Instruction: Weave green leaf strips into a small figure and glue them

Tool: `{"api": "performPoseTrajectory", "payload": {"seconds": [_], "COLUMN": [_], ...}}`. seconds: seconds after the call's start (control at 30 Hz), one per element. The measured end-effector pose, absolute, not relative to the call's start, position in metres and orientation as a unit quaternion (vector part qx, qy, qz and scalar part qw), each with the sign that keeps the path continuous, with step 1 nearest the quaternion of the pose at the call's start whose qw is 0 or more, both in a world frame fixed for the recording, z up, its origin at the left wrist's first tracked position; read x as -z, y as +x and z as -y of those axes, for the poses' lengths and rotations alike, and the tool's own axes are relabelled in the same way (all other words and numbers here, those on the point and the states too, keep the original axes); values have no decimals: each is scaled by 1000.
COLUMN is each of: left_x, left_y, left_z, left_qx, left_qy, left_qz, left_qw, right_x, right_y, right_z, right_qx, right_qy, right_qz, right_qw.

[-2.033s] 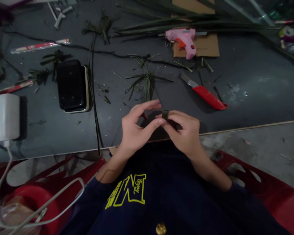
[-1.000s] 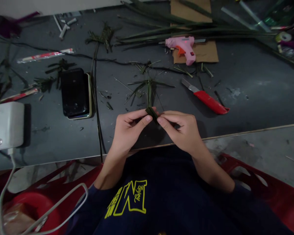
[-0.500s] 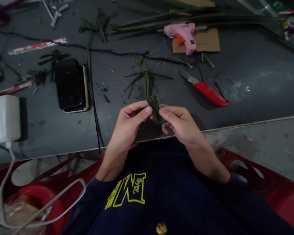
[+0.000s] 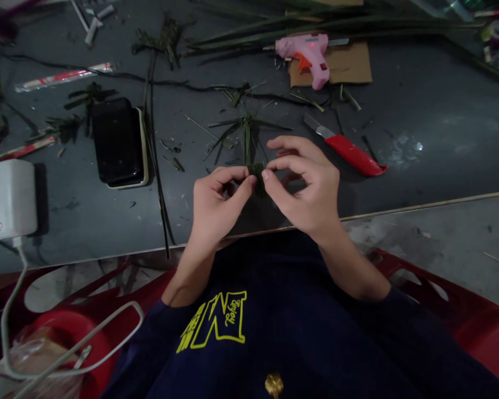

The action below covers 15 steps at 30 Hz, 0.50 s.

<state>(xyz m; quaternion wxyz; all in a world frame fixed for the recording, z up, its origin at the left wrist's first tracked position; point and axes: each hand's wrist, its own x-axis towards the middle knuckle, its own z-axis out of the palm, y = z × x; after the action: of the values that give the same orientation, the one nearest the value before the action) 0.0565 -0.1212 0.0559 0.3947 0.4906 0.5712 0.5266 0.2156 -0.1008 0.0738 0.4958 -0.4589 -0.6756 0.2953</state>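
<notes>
head view: we hold a short, flat, dark green piece of leaf (image 4: 256, 172) near the front edge of the dark grey table (image 4: 125, 221). our left hand (image 4: 220, 202) pinches its left side, thumb and forefinger drawn close together on it. our right hand (image 4: 307, 191) has its thumb and one fingertip set narrowly at the other side, while a further finger stands apart above; we cannot tell how firmly that side is gripped. just beyond the piece lies a spindly green figure of folded leaf strips (image 4: 247, 133), its thin arms spread sideways. to our right we see a snap-blade knife with a red handle (image 4: 353, 154), blade pointing away from us, and farther back a pink glue gun with an orange trigger (image 4: 311, 52), partly over brown cardboard (image 4: 353, 64). to our left, a glossy black rounded rectangular phone (image 4: 115, 141) rests on a pale-edged slab (image 4: 144, 149).
</notes>
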Motion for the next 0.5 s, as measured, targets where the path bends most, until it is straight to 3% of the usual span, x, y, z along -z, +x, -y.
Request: {"api": "performPoseTrajectory", "payload": {"seconds": [0.07,0.27,0.5], "left_x": [-58,-56,-51], "left_y": [55,53,54], "left_z": [122,124,123], "left_qx": [-524,-516,-524], "left_qy": [488,439,414], "left_qz": [-566,-439,-405], "left_qw": [409,589,625], "right_x": [-72,-58,-59], "right_y": [218,220,220], "right_z": [94,82,88], "right_qx": [-358,-719,-786], "right_qy": [-440,-329,-298], "right_qz": [665,468,381], "right_qw": [486,395,385]}}
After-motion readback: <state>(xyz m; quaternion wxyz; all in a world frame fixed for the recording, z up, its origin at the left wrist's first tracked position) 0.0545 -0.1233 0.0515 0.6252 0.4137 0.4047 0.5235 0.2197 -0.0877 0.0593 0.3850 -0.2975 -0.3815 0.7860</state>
